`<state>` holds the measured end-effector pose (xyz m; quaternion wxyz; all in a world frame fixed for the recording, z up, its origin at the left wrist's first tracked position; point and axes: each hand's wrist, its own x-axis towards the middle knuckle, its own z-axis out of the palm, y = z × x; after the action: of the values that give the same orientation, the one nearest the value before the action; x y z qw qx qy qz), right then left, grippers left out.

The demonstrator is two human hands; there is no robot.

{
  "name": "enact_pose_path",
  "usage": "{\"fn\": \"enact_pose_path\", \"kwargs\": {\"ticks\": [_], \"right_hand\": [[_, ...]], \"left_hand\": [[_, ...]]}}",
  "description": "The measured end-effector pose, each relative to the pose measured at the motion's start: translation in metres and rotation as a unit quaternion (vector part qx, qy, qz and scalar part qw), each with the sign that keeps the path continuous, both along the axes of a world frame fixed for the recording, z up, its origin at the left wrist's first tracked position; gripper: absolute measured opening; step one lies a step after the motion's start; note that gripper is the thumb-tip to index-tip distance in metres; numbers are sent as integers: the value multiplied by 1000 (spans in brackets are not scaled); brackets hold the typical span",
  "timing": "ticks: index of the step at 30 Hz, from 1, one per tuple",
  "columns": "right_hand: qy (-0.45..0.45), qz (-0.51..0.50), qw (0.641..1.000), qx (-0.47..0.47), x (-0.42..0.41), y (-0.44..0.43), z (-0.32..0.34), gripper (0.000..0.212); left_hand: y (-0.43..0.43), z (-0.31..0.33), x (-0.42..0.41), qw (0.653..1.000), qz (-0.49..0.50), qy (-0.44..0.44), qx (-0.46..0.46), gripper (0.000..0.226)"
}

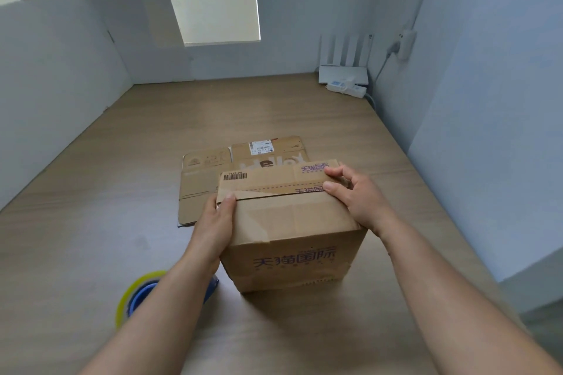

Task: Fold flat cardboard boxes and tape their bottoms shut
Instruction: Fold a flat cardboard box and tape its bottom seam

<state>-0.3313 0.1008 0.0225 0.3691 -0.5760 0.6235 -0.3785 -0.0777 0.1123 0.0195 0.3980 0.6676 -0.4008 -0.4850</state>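
The left hand (215,224) grips the cardboard box (294,256) by its left edge, while the right hand (357,196), fingers curled, holds the top flaps (271,184) closed.

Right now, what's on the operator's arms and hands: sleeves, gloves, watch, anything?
Nothing worn that shows. The left hand and right hand are bare, with no gloves and no rings visible on the fingers. The left forearm and right forearm show no sleeve, watch or band.

The upright brown cardboard box (292,265) carries purple "天猫国际" on its near face and again on its top flap (beside a barcode (235,176), digits unreadable). At 12 o'clock, the flat brown cardboard sheet (198,192) shows white "He…".
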Motion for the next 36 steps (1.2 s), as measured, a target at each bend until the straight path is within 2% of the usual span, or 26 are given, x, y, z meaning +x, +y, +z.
{"fn": "enact_pose_path", "kwargs": {"ticks": [2, 7, 13, 16, 17, 18, 19, 20, 21, 23, 26, 32, 34, 36], "right_hand": [[-8, -2, 1000, -4, 1, -1, -1, 30], [-4, -4, 1000, -10, -1, 3, -4, 29], [112, -21, 993, -12, 9, -1, 8, 33], [136, -29, 990, -17, 9, 3, 9, 34], [138, -27, 990, -18, 9, 4, 9, 34], [137, -26, 990, -19, 8, 6, 8, 35], [136, -25, 990, -18, 8, 7, 8, 35], [134, -24, 991, -17, 8, 7, 8, 35], [133, -23, 991, -17, 7, 7, 8, 35], [133, -24, 991, -19, 7, 6, 8, 34], [131, -29, 991, -20, 8, 5, 9, 33], [145, -30, 989, -20, 6, 3, 9, 34], [140, -31, 989, -21, 6, 3, 9, 34], [140, -29, 989, -21, 6, 4, 9, 34]], "left_hand": [[0, 1, 0, 1000, 20, 19, 2, 24], [3, 1, -1, 998, 37, 42, 0, 26], [-3, 8, -1, 999, 16, 46, 12, 34], [4, 7, 14, 1000, -11, 12, -4, 38], [11, 2, 24, 999, -6, -34, -33, 41], [18, -4, 38, 991, 4, -125, -55, 44], [26, -12, 53, 968, 12, -245, -55, 49], [34, -21, 67, 934, 11, -356, -34, 55], [43, -32, 80, 902, -1, -431, 8, 61], [56, -57, 94, 861, -43, -495, 108, 68], [63, -85, 100, 849, -92, -488, 180, 67], [59, -102, 112, 832, -159, -481, 226, 64], [57, -102, 117, 849, -150, -463, 205, 53], [50, -84, 125, 900, -122, -387, 158, 47]]}}
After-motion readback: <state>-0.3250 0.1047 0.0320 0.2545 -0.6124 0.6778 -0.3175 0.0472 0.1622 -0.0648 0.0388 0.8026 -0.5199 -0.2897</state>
